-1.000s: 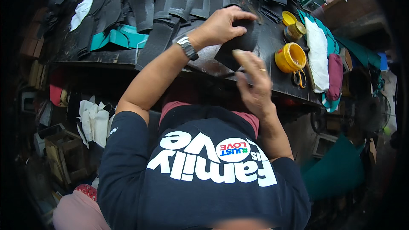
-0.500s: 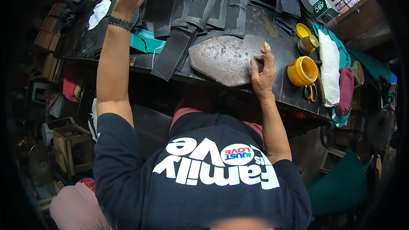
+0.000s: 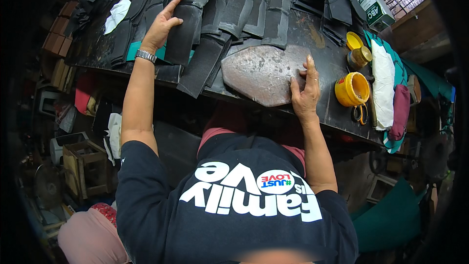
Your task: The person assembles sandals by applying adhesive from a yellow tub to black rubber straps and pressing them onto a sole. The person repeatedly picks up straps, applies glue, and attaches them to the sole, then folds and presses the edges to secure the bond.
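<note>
My left hand point(image 3: 162, 25) is open, its index finger stretched out and its thumb apart. It is over the left part of the bench, beside a long black sheet piece point(image 3: 184, 36), and nothing shows in its grip. To the right, my right hand point(image 3: 306, 93) lies at the edge of a flat greyish slab point(image 3: 259, 73) with pointed ends. Its index finger and thumb are spread, while the other fingers are partly hidden. Between the hands, more black pieces with grey-smeared borders point(image 3: 238, 10) lie in overlapping rows. One black strip point(image 3: 199, 66) hangs over the front edge.
Right of the slab stand an open yellow tub point(image 3: 351, 89), orange-handled scissors point(image 3: 360, 114) and a smaller smeared jar point(image 3: 359, 57). A white cloth roll point(image 3: 383, 85) and a maroon bundle point(image 3: 399, 112) line the right end. A person in pink point(image 3: 90, 237) is at lower left.
My left hand has come back from the far edge toward me, and its fingers now point over the black pieces. My right hand stays by the slab. The whole view has shifted slightly.
</note>
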A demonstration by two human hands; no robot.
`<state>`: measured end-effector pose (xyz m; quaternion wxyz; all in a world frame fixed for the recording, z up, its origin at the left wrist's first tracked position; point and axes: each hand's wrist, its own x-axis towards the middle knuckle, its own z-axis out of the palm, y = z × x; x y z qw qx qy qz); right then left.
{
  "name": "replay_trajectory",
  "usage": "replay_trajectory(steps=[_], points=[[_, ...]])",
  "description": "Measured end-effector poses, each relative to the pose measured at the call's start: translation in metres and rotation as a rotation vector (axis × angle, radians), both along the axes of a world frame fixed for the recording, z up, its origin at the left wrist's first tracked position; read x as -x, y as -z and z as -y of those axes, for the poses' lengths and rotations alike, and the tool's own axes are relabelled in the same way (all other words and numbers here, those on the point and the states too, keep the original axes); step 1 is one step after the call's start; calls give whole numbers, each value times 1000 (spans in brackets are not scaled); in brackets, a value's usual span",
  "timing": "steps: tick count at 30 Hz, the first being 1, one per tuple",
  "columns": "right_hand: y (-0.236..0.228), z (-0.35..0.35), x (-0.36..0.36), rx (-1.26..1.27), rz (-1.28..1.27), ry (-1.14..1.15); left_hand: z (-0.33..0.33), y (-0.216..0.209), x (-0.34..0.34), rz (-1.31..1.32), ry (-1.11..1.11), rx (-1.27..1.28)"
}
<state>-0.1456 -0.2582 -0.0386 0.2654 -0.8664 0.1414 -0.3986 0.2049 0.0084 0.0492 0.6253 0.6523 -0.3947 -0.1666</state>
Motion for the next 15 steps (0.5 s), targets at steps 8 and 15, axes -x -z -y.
replay_trajectory(steps=[8, 15], points=[[-3, -3, 0, -67, 31, -34, -12, -106, 25, 151, 43, 321], [-3, -3, 2, -60, -15, 10, 7, -127, -36, 149, -62, 244]])
